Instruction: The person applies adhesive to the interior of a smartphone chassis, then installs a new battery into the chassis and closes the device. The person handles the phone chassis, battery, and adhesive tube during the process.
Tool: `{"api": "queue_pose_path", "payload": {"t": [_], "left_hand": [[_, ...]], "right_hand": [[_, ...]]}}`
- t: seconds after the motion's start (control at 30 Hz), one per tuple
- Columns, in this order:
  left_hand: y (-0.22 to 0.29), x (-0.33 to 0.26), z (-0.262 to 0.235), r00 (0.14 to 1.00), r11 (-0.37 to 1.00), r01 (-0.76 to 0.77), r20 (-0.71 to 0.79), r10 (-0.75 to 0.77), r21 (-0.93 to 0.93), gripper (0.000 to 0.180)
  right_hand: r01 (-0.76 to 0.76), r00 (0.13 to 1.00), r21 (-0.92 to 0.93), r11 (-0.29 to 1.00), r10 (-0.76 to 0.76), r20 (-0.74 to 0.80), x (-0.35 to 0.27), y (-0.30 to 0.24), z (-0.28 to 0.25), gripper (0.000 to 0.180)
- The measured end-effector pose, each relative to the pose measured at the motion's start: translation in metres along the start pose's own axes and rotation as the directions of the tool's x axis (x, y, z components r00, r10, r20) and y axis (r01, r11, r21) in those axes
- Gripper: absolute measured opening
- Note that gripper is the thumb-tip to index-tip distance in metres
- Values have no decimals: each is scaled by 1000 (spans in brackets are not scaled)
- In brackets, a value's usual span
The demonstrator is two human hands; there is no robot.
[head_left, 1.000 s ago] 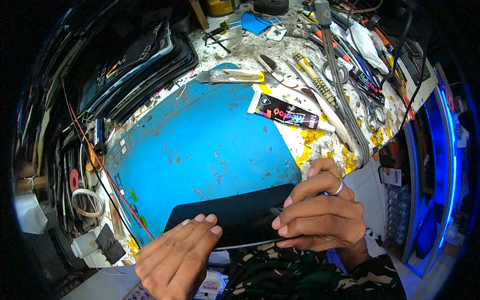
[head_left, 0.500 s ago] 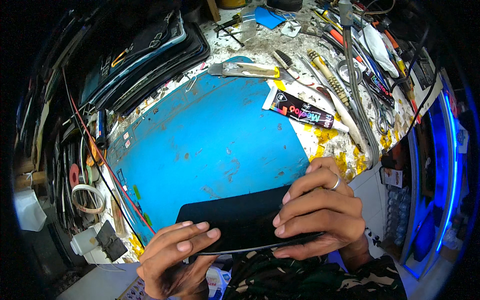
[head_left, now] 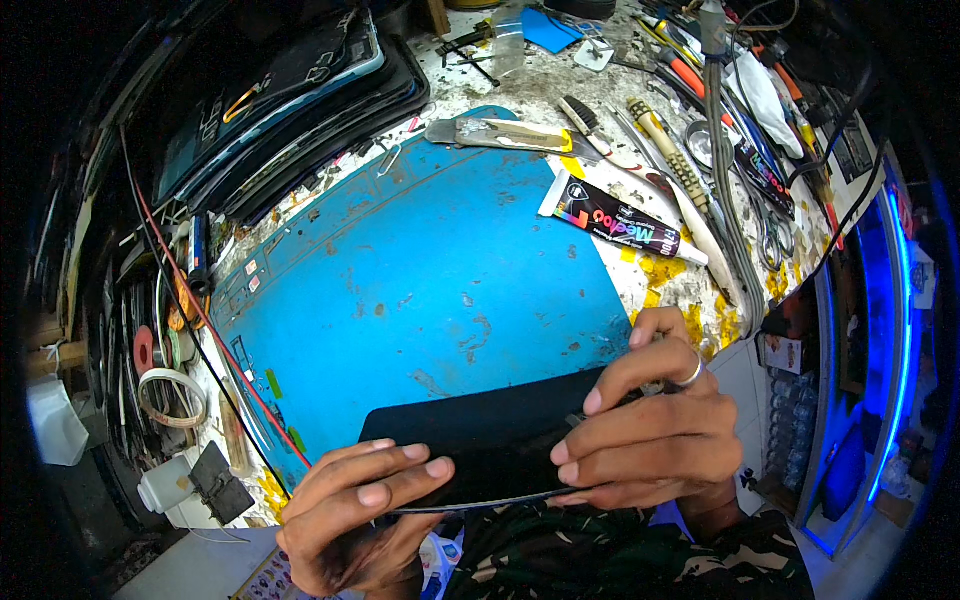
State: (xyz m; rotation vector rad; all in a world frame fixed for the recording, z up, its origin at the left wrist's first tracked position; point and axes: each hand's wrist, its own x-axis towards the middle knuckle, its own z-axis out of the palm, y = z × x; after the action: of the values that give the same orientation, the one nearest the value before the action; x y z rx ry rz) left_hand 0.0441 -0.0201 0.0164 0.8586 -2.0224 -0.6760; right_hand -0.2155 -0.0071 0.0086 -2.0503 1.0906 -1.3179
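Observation:
Both my hands hold a black phone [head_left: 490,440], a flat slab with a dark glossy face, rounded corners and a thin pale edge. It lies crosswise, tilted, over the near edge of a blue work mat [head_left: 400,310]. My left hand [head_left: 365,490] grips its left end, fingertips on the face and thumb below. My right hand [head_left: 655,430], with a ring on one finger, is closed round the right end and hides it. Its index finger is bent up above the far edge. The phone's underside is hidden.
A black glue tube [head_left: 625,222], a flat-bladed scraper [head_left: 500,135], a small brush [head_left: 585,118] and a beaded-handle tool [head_left: 668,155] lie beyond the mat. Stacked dark panels [head_left: 300,120] stand far left. A red cable [head_left: 215,330] and a tape roll [head_left: 172,397] are at left.
My right fingers have shifted slightly along the phone, the index finger lifting a little. The view has moved slightly; both hands still grip the phone.

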Motion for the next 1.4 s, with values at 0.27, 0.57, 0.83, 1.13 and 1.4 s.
{"api": "queue_pose_path", "payload": {"t": [0.27, 0.57, 0.83, 1.13, 1.4], "left_hand": [[0, 1, 3, 1000, 1000, -1, -15, 1, -10, 60], [-5, -6, 2, 989, 994, 70, -121, -79, -79, 74], [0, -2, 12, 984, 994, 102, -141, -107, -38, 72], [11, 1, 2, 984, 966, 180, -50, -174, 186, 72], [14, -2, -3, 977, 958, 208, -2, -211, 200, 78]], "right_hand": [[-53, 998, -50, 997, 54, 22, 8, -7, 4, 21], [-30, 1000, -42, 999, 30, 2, 9, -5, 5, 19], [-48, 999, -17, 999, 48, 21, 10, -6, 6, 20], [-35, 979, -280, 959, 89, 183, 28, -27, -4, 25], [54, 969, -335, 941, 32, 245, 33, -31, -1, 17]]}}
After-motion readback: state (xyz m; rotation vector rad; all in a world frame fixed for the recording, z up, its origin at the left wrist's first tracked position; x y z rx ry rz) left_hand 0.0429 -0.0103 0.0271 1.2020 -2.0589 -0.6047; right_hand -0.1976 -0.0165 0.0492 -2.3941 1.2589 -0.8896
